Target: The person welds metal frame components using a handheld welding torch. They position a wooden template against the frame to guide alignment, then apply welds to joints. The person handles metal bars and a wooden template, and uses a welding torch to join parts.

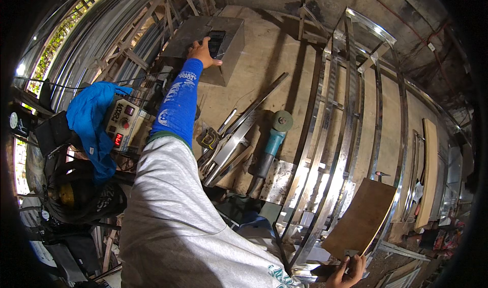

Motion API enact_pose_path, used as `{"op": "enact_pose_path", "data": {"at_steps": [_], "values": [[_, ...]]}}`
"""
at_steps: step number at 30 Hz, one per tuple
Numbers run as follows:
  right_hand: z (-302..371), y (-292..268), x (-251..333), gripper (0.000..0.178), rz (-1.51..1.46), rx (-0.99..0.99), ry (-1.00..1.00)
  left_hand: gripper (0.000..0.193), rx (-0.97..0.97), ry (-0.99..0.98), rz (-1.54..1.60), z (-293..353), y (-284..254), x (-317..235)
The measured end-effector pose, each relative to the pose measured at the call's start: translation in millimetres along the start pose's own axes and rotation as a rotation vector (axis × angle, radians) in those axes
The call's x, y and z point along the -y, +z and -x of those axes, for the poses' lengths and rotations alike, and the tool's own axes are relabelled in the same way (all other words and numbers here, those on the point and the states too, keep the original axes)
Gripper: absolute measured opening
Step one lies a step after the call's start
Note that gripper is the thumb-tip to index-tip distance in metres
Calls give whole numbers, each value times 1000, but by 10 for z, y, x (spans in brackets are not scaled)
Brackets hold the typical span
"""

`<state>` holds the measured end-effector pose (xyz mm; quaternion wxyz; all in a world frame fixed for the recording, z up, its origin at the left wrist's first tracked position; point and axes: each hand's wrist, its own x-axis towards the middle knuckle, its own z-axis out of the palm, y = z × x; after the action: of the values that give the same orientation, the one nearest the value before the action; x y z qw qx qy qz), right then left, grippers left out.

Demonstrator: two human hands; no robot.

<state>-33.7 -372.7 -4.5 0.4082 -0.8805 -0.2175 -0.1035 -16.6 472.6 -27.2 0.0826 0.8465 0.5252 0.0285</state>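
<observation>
My left hand point(203, 53) reaches far forward in a blue sleeve over a grey metal box point(231, 52). Its thumb and fingers are spread beside a dark rectangular item point(217, 40), phone-like, lying on the box top; whether they touch it is hard to tell. At the lower right, my right hand point(347, 274) is closed at the near end of a brown wooden board point(361, 217), its fingertips at the board's edge. The board is tilted, overlapping a shiny metal frame point(351, 100). Part of the right hand falls outside the picture.
A teal angle grinder point(274, 140) lies on the worktable point(269, 44), left of the frame. Metal strips point(229, 151) and a tape measure point(208, 138) are heaped nearby. At left stand a machine with a red display point(124, 123) and a blue cloth point(91, 115).
</observation>
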Motion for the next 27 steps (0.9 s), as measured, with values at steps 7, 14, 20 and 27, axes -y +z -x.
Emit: {"op": "enact_pose_path", "data": {"at_steps": [7,14,20,27], "values": [[-457,84,884,11,6,80,136,121,-12,25,8,-46,19,31],[-481,101,904,10,65,76,108,135,169,8,-104,-254,-134,-115],[-437,110,882,8,58,55,207,139,233,25,-138,-412,-148,-141],[-111,61,264,29,24,-24,29,145,262,42,-169,-459,-119,-124]]}}
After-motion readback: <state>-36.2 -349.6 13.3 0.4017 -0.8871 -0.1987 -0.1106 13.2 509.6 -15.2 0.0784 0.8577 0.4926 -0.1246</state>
